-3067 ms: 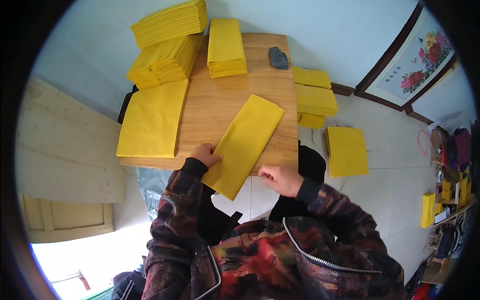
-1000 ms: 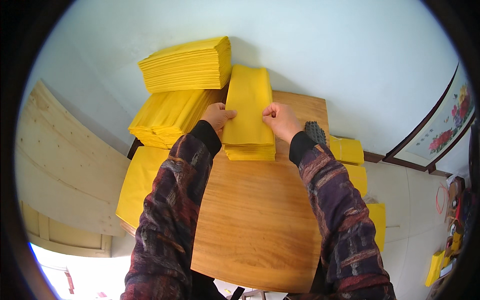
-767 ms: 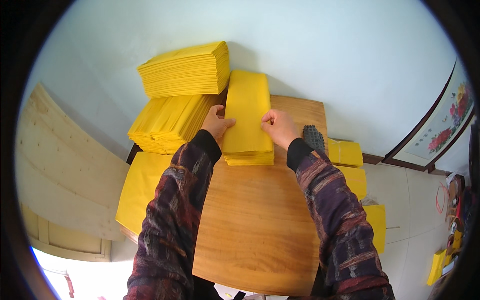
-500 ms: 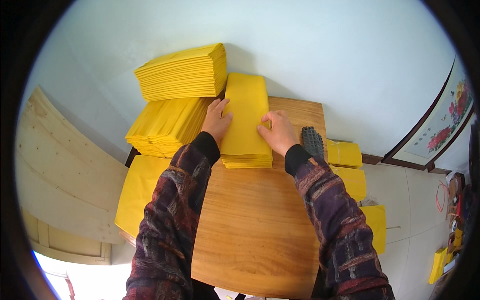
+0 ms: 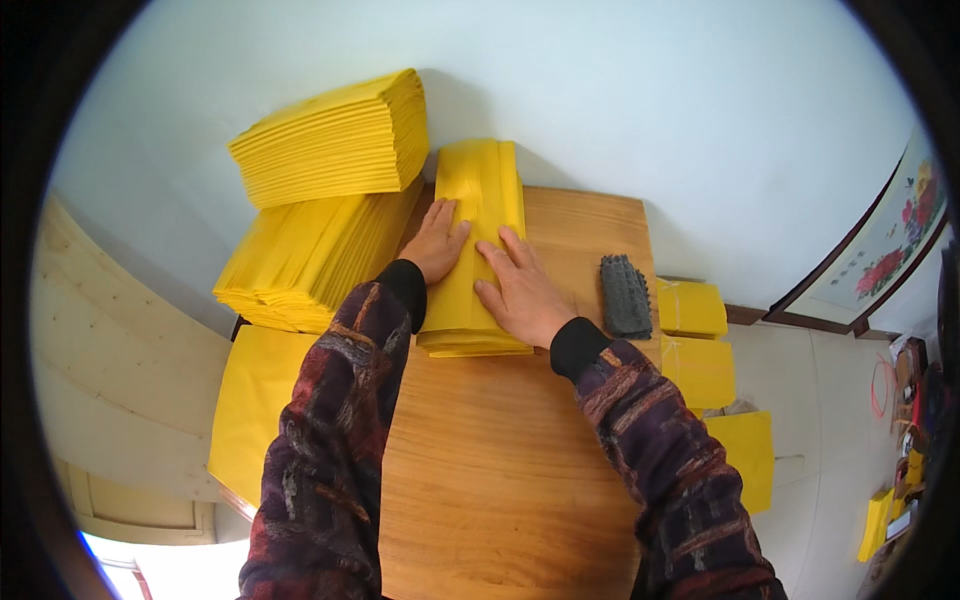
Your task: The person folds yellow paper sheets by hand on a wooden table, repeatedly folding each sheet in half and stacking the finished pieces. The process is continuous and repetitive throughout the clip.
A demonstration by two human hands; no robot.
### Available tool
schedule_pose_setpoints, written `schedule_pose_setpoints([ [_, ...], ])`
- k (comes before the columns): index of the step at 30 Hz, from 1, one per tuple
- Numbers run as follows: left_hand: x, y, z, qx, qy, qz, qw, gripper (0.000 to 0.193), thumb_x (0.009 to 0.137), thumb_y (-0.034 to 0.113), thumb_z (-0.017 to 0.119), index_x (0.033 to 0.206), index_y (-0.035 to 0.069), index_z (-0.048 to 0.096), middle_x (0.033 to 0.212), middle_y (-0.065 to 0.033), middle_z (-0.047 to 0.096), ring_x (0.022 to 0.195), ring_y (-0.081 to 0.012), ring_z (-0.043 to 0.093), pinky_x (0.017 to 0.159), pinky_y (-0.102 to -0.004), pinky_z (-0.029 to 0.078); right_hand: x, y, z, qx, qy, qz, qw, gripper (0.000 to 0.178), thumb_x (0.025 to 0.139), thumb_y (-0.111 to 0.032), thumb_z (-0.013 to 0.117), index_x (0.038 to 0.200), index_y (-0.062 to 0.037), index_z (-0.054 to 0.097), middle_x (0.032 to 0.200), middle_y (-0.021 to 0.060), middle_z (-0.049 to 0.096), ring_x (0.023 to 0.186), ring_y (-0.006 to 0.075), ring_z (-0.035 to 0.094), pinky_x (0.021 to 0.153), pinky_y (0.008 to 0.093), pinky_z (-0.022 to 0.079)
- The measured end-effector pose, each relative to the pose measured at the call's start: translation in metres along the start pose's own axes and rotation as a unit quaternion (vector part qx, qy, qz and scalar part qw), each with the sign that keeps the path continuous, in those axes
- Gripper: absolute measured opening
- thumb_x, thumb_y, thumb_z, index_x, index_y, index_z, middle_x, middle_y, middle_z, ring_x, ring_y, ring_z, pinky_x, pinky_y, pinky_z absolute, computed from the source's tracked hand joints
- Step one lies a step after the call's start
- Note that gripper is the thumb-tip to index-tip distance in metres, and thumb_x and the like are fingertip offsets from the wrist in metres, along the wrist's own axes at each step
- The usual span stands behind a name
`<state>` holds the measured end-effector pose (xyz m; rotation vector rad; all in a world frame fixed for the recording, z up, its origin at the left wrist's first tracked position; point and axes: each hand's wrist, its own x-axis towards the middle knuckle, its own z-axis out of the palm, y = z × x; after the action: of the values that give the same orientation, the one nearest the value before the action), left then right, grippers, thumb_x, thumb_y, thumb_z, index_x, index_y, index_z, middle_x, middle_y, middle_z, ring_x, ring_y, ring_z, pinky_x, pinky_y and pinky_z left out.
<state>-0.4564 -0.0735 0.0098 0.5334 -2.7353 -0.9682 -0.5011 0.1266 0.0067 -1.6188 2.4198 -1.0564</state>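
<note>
Pale wall (image 5: pixel 620 90) behind everything; tiled floor (image 5: pixel 820 430) down the right. Wooden surface (image 5: pixel 500 480) in the middle, near half bare. Pale wood board (image 5: pixel 120 350) leans at far left. Framed flower picture (image 5: pixel 885 240) at the right rim, cut off by the fisheye edge.

Yellow stuff: lower stack (image 5: pixel 320 265) at the back left of the surface, upper stack (image 5: pixel 330 140) sitting tilted on top of it. Centre stack (image 5: pixel 465 295) is the one being worked: just right of those two, long side running front to back, layers showing at its near end, slightly blurred. Flat yellow pile (image 5: pixel 255 400) front left, partly behind the left sleeve (image 5: pixel 330 460). Two tied yellow bundles (image 5: pixel 695 370) and a yellow square piece (image 5: pixel 742 460) off the right edge, below surface level.

Right hand (image 5: pixel 525 295): fingers spread wide, palm down on top of the centre stack, toward its right side. Left hand (image 5: pixel 435 242): fingers extended, lying along the left edge of the same stack, not gripping.

Dark grey ridged block (image 5: pixel 626 296) on the surface, right of the right hand, apart from it.
</note>
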Motion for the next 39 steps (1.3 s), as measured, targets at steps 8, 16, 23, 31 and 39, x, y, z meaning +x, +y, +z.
schedule_pose_setpoints([
  [8, -0.002, 0.002, 0.003, 0.043, 0.022, -0.007, 0.999, 0.065, 0.096, 0.043, 0.038, 0.148, 0.007, 0.022, 0.156, -0.0159, 0.012, 0.141, -0.0341, 0.022, 0.113, -0.0389, 0.023, 0.001, -0.008, -0.004, 0.011, -0.009, 0.02, 1.0, 0.053, 0.093, -0.03, 0.05, 0.137, -0.0022, 0.038, 0.146, 0.0295, 0.025, 0.135, 0.0426, 0.025, 0.112, 0.0455, 0.024],
  [16, -0.088, 0.06, -0.065, 0.084, 0.044, 0.141, 0.985, 0.058, 0.093, 0.04, 0.05, 0.139, 0.007, 0.039, 0.148, -0.0172, 0.033, 0.136, -0.0341, 0.033, 0.109, -0.0409, 0.03, -0.04, -0.014, -0.058, 0.06, 0.106, 0.012, 0.993, 0.047, 0.093, -0.027, 0.053, 0.131, -0.0013, 0.045, 0.139, 0.025, 0.04, 0.129, 0.04, 0.037, 0.108, 0.0434, 0.031],
  [23, -0.36, 0.081, -0.056, -0.246, -0.108, 0.068, 0.961, 0.044, 0.095, 0.025, 0.058, 0.134, 0.006, 0.049, 0.121, -0.009, 0.06, 0.106, -0.0191, 0.056, 0.093, -0.0334, 0.045, -0.156, -0.073, -0.043, 0.131, 0.096, 0.023, 0.986, 0.023, 0.084, -0.007, 0.061, 0.105, -0.0004, 0.057, 0.118, 0.0186, 0.057, 0.114, 0.0361, 0.051, 0.1, 0.0425, 0.039],
  [31, -0.571, 0.046, 0.045, -0.547, -0.141, -0.164, 0.809, 0.045, 0.097, 0.029, 0.054, 0.13, -0.001, 0.048, 0.113, -0.009, 0.062, 0.101, -0.0164, 0.059, 0.092, -0.0321, 0.046, -0.22, -0.195, 0.038, 0.123, -0.071, -0.116, 0.983, 0.019, 0.077, -0.003, 0.063, 0.095, -0.0021, 0.059, 0.111, 0.0165, 0.059, 0.11, 0.0354, 0.052, 0.097, 0.0434, 0.04],
  [39, -0.601, 0.011, 0.071, -0.486, -0.082, -0.199, 0.847, 0.038, 0.096, 0.021, 0.054, 0.129, 0.002, 0.048, 0.113, -0.0082, 0.062, 0.099, -0.016, 0.059, 0.086, -0.0303, 0.049, -0.275, -0.239, 0.078, -0.07, -0.139, -0.175, 0.972, 0.033, 0.079, -0.015, 0.067, 0.109, -0.0106, 0.054, 0.131, 0.0083, 0.047, 0.125, 0.0289, 0.042, 0.102, 0.0425, 0.035],
])
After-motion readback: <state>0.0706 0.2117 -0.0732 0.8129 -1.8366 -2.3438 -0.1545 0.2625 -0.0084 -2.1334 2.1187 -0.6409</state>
